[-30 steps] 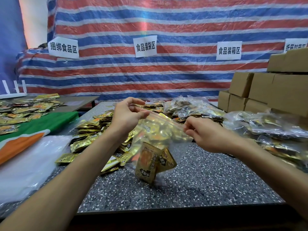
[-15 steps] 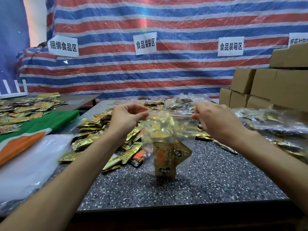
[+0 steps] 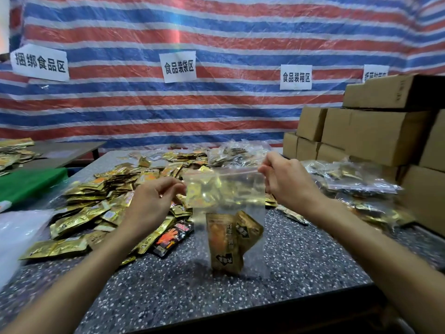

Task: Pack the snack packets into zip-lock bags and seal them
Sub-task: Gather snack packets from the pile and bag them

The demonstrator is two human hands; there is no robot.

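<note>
place: makeshift packing station | evidence: stacked cardboard boxes, paper zone signs, striped tarp wall, snack-packet heap

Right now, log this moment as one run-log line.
left hand: pinches zip-lock bag top-left corner | right hand: pinches top-right corner | bag: upright over table, snack packets at bottom | seal: cannot tell

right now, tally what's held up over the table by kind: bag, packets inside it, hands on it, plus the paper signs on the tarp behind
clear zip-lock bag: 1
gold snack packets showing inside it: 2
hands pinching its top corners, left hand and right hand: 2
white paper signs on the striped tarp: 4
total: 9
</note>
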